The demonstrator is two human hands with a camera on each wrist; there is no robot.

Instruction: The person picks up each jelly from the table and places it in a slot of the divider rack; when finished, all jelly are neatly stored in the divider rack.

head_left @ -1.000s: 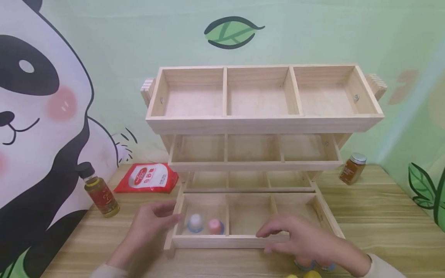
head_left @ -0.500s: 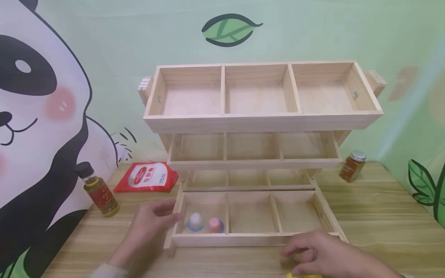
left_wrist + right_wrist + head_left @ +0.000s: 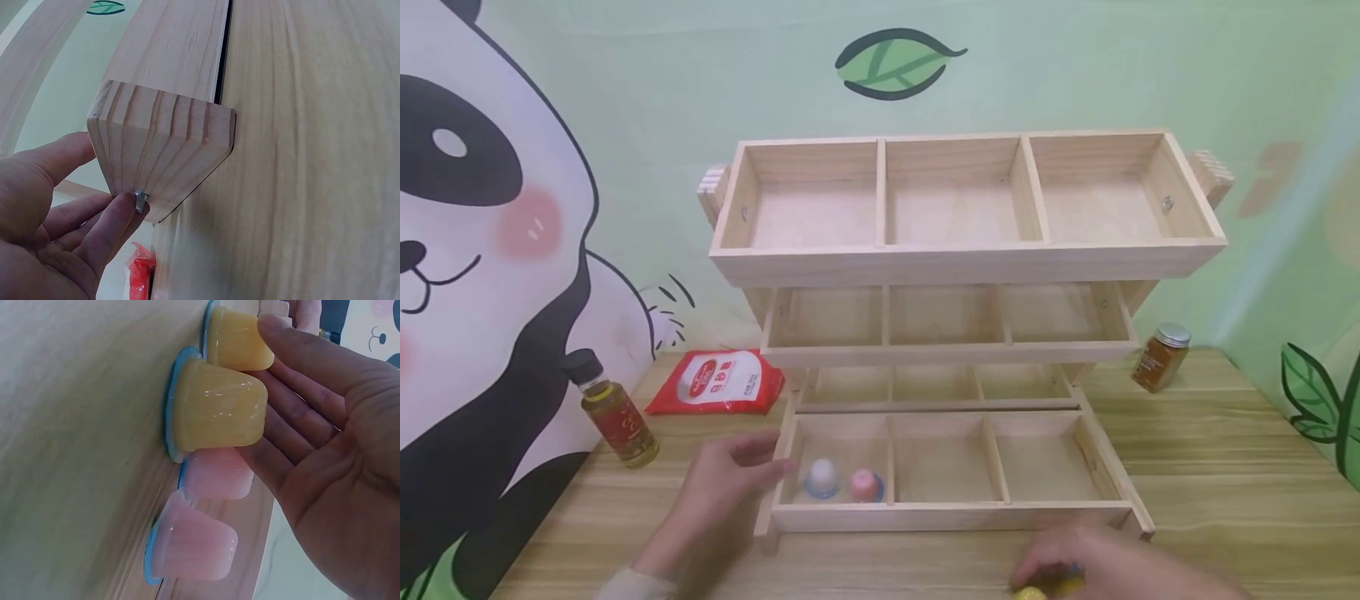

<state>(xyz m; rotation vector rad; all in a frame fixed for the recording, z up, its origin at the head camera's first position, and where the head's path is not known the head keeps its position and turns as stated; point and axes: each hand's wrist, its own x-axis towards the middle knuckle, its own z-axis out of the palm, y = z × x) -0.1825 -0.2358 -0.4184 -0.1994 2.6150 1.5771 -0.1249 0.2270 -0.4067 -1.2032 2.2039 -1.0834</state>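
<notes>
A tiered wooden storage box (image 3: 955,518) stands on the table with its trays fanned out. In its lowest left compartment sit a white jelly cup (image 3: 822,477) and a pink jelly cup (image 3: 862,485). My left hand (image 3: 718,483) holds the box's lower left side, thumb and fingers round the wooden end piece (image 3: 159,131). At the table's front, my right hand (image 3: 337,431) is over several jelly cups, fingers extended beside them. Its thumb touches the farther yellow jelly cup (image 3: 234,340); a nearer yellow jelly cup (image 3: 219,406) and two pink jelly cups (image 3: 197,544) stand alongside.
An oil bottle (image 3: 617,417) and a red-and-white packet (image 3: 718,382) are on the left of the table. A small jar with a silver lid (image 3: 1161,358) stands at the right. Behind hangs a panda-printed backdrop (image 3: 1075,67).
My right hand has moved from the lowest tray's front edge down and right to the jelly cups. The left hand stays on the box.
</notes>
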